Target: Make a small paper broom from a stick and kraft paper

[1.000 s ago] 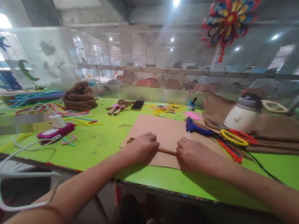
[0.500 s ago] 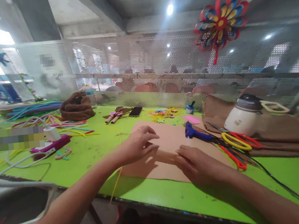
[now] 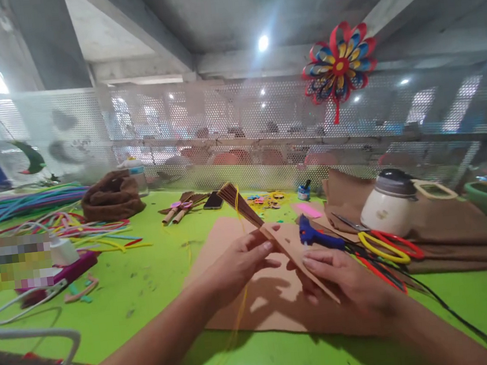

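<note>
My left hand (image 3: 249,260) is closed around the lower end of a brown pleated piece (image 3: 242,204), which points up and to the left with a yellow string (image 3: 236,206) at its top. A flat tan strip (image 3: 292,253) slants down from there to my right hand (image 3: 333,269), whose thumb and fingers pinch it. Both hands are above a tan sheet (image 3: 220,249) on the green table. The string hangs down past my left hand.
A blue glue gun (image 3: 319,235), yellow-handled scissors (image 3: 383,248), red-handled scissors (image 3: 400,242) and a white kettle-like container (image 3: 387,205) are at the right. A phone (image 3: 213,201) lies behind. Power strip (image 3: 67,270) and cables are left.
The pleated piece and yellow string are now raised between my hands. My left hand has closed, and the tan strip is lifted and tilted. The camera view has shifted.
</note>
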`<action>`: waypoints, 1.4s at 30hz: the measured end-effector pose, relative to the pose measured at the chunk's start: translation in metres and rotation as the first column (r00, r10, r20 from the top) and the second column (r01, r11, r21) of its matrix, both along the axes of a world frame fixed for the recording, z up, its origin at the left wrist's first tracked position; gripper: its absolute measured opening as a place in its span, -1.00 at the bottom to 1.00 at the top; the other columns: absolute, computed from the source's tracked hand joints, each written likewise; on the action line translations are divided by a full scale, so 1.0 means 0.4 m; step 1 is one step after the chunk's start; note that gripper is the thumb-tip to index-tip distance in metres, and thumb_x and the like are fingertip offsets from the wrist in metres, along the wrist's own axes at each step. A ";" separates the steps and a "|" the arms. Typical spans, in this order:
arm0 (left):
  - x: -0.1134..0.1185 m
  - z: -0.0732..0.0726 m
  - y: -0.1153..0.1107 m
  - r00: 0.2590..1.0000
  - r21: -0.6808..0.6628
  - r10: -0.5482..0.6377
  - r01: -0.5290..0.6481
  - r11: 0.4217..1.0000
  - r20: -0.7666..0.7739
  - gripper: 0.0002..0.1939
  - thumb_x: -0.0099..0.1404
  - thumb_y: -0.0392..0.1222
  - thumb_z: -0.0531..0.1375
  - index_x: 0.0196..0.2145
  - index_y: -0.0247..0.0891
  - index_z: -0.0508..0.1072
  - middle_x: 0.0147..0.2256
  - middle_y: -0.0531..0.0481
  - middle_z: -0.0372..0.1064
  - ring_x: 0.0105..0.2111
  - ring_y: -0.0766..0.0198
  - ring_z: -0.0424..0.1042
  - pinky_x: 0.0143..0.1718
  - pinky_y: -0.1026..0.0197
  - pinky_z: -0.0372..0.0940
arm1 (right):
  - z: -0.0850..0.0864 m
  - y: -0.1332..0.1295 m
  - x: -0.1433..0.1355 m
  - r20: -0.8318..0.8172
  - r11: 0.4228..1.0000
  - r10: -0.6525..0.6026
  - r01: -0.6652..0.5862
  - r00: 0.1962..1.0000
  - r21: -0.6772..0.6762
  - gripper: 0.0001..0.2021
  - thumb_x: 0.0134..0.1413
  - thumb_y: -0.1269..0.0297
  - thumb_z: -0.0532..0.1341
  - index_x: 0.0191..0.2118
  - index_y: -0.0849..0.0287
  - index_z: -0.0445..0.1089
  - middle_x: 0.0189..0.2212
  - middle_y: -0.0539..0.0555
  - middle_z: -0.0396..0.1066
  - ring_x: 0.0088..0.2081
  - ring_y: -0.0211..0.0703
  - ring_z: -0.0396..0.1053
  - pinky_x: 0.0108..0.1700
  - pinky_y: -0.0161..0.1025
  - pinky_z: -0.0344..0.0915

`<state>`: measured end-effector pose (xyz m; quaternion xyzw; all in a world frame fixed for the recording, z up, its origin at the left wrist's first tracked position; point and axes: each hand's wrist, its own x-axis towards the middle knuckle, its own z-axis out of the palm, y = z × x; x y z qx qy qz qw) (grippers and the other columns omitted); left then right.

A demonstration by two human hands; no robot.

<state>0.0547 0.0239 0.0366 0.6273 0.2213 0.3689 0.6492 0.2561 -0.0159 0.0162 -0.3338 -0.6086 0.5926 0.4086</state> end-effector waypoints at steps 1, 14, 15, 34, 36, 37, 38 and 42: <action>0.007 0.006 0.001 0.997 -0.021 -0.016 0.017 1.000 0.073 -0.60 0.24 -0.11 0.18 0.01 -0.28 0.33 -0.07 -0.23 0.38 -0.15 0.19 0.40 -0.07 0.07 0.26 | -0.005 -0.002 -0.002 -0.083 0.998 0.024 -0.029 0.996 -0.058 -0.74 0.15 0.13 0.13 -0.32 0.26 0.37 -0.53 0.00 0.23 -0.50 -0.31 0.17 -0.40 -0.30 0.18; 0.047 -0.027 0.004 0.958 -0.225 0.127 -0.068 0.972 0.257 -0.75 0.24 -0.13 0.18 -0.17 -0.31 0.33 -0.31 -0.14 0.45 -0.32 0.22 0.45 -0.30 0.18 0.29 | -0.060 0.009 -0.039 -0.399 0.938 0.076 -0.201 0.914 -0.282 -0.70 0.08 0.18 0.21 -0.18 0.33 0.43 -0.55 -0.01 0.21 -0.53 -0.33 0.18 -0.36 -0.28 0.23; 0.046 -0.029 0.005 0.961 -0.222 0.132 -0.077 0.972 0.245 -0.76 0.24 -0.13 0.18 -0.18 -0.32 0.33 -0.31 -0.14 0.45 -0.34 0.23 0.45 -0.31 0.19 0.29 | -0.062 0.009 -0.041 -0.404 0.932 0.068 -0.203 0.912 -0.300 -0.70 0.08 0.18 0.22 -0.17 0.33 0.42 -0.55 -0.01 0.21 -0.52 -0.33 0.20 -0.35 -0.27 0.23; 0.061 -0.052 0.025 0.936 -0.257 0.348 -0.325 0.910 0.048 -0.87 0.19 -0.22 0.19 -0.38 -0.38 0.38 -0.46 0.02 0.32 -0.47 0.37 0.32 -0.35 0.26 0.30 | -0.042 -0.022 -0.040 0.145 0.961 0.090 -0.048 0.985 -0.272 -0.68 0.04 0.10 0.24 -0.24 0.30 0.32 -0.44 0.11 0.40 -0.52 -0.29 0.34 -0.47 -0.32 0.25; 0.062 -0.051 0.026 0.930 -0.270 0.362 -0.335 0.903 0.056 -0.88 0.20 -0.24 0.18 -0.41 -0.38 0.38 -0.48 0.03 0.31 -0.48 0.38 0.31 -0.36 0.27 0.30 | -0.042 -0.023 -0.045 0.161 0.970 0.079 -0.039 0.984 -0.238 -0.67 0.07 0.07 0.21 -0.27 0.31 0.31 -0.45 0.11 0.39 -0.54 -0.30 0.33 -0.52 -0.34 0.24; 0.062 -0.051 0.027 0.930 -0.272 0.362 -0.333 0.903 0.064 -0.88 0.20 -0.25 0.18 -0.42 -0.38 0.37 -0.49 0.03 0.31 -0.49 0.38 0.31 -0.36 0.27 0.30 | -0.042 -0.023 -0.045 0.156 0.973 0.079 -0.042 0.985 -0.228 -0.67 0.08 0.06 0.20 -0.28 0.31 0.31 -0.45 0.10 0.38 -0.53 -0.31 0.33 -0.53 -0.35 0.24; 0.061 -0.051 0.028 0.931 -0.272 0.358 -0.327 0.905 0.072 -0.88 0.20 -0.25 0.18 -0.43 -0.38 0.38 -0.49 0.03 0.31 -0.49 0.38 0.32 -0.37 0.27 0.30 | -0.041 -0.023 -0.046 0.148 0.974 0.083 -0.050 0.986 -0.219 -0.67 0.08 0.06 0.19 -0.29 0.30 0.31 -0.45 0.09 0.37 -0.54 -0.31 0.32 -0.54 -0.36 0.23; 0.056 -0.052 0.031 0.936 -0.260 0.341 -0.309 0.915 0.088 -0.90 0.19 -0.26 0.19 -0.42 -0.38 0.40 -0.50 0.03 0.33 -0.50 0.37 0.33 -0.36 0.23 0.31 | -0.037 -0.026 -0.043 0.098 0.976 0.086 -0.064 0.992 -0.210 -0.68 0.07 0.07 0.21 -0.33 0.30 0.32 -0.47 0.05 0.33 -0.54 -0.35 0.30 -0.57 -0.40 0.21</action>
